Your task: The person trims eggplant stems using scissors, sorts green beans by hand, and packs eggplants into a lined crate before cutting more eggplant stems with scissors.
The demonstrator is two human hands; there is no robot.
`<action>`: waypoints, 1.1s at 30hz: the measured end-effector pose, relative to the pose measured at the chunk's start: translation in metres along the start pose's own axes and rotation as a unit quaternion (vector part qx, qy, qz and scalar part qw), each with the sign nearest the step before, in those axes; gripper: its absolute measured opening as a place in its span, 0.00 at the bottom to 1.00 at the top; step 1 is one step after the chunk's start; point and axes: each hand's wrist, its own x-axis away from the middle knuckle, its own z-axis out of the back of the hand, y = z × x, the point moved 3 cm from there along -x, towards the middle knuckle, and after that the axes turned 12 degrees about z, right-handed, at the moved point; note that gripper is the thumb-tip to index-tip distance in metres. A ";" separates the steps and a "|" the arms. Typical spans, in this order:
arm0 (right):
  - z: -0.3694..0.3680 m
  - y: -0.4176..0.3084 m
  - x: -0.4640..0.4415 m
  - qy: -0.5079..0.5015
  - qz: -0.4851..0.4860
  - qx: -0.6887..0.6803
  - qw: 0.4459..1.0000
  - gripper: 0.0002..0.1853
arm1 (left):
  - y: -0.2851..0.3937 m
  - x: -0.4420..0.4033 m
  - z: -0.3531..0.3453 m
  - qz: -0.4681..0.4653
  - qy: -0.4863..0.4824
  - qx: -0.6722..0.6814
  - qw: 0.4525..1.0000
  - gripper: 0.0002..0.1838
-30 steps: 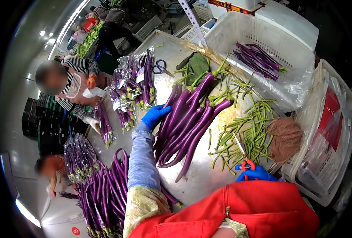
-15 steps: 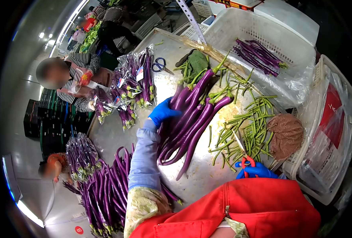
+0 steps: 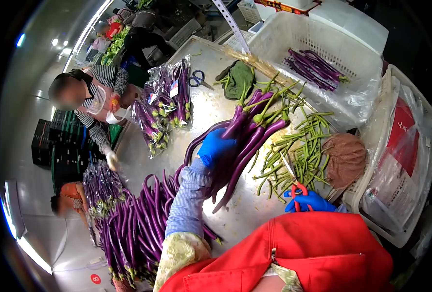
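My left hand (image 3: 217,147), in a blue glove, is wrapped round a bunch of long purple eggplants (image 3: 267,132) lying slantwise on the metal table, their green stems toward the upper right. One curved eggplant (image 3: 194,144) extends to the left behind this hand. Low on the right, my gloved right hand (image 3: 313,202) grips red-handled scissors (image 3: 299,190), blades pointing up and slightly apart. Just beyond the blades lies a heap of cut green stems (image 3: 294,158). A brown cloth bundle (image 3: 345,163) rests beside the heap.
Loose eggplants (image 3: 133,228) cover the table's left front, with bagged ones (image 3: 101,187) behind. More bagged eggplants (image 3: 172,97), dark-handled scissors (image 3: 199,79) and a green cloth (image 3: 239,80) lie at the back. White crates (image 3: 318,29) border the right. A co-worker's gloved hand (image 3: 112,160) reaches over the left edge.
My left hand has shifted right, gathering the eggplants into a tighter bunch. My right hand stays nearly in place. The co-worker has let go of a bag and stretched one hand toward the front.
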 end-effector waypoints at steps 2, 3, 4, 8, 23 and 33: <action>-0.001 -0.001 0.001 -0.004 -0.005 0.010 1.000 0.29 | 0.002 0.004 -0.002 -0.030 0.002 0.030 0.999 0.28; 0.000 0.000 0.001 -0.007 -0.004 0.011 1.000 0.29 | 0.013 0.016 -0.002 -0.022 0.017 0.017 0.999 0.28; 0.002 0.002 0.000 -0.010 -0.003 0.014 1.000 0.29 | 0.033 0.033 -0.002 -0.015 0.033 0.004 0.999 0.28; 0.002 0.010 -0.003 -0.043 0.064 0.035 0.996 0.28 | 0.060 0.087 0.002 -0.071 0.052 -0.025 0.996 0.31; -0.033 -0.036 0.023 -0.011 0.306 -0.061 0.950 0.18 | -0.018 0.192 -0.153 -0.170 0.162 -0.213 0.948 0.31; -0.047 -0.055 0.046 -0.014 0.344 -0.011 0.939 0.28 | -0.019 0.185 -0.191 -0.259 0.174 -0.130 0.941 0.45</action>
